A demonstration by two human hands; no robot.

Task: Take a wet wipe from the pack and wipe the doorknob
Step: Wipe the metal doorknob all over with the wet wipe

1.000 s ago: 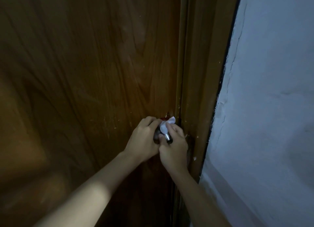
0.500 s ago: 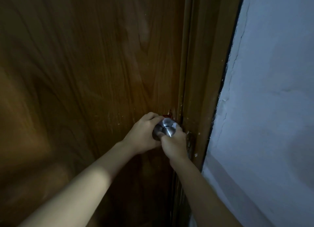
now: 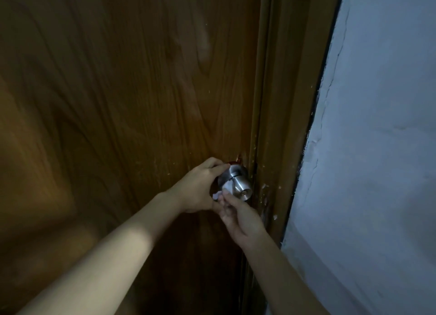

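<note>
Wipe pinched in right hand against doorknob, left hand gripping knob's base.

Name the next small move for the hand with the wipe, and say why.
Probably slide the wet wipe up and around the doorknob. The right hand presses it only at the lower left, while the left hand grips behind; the knob's face looks uncovered.

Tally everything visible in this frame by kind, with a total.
Hands: 2, left hand and right hand
Doorknob: 1
Wet wipe: 1
Door: 1
Door frame: 1
Wall: 1
Total: 7
</note>
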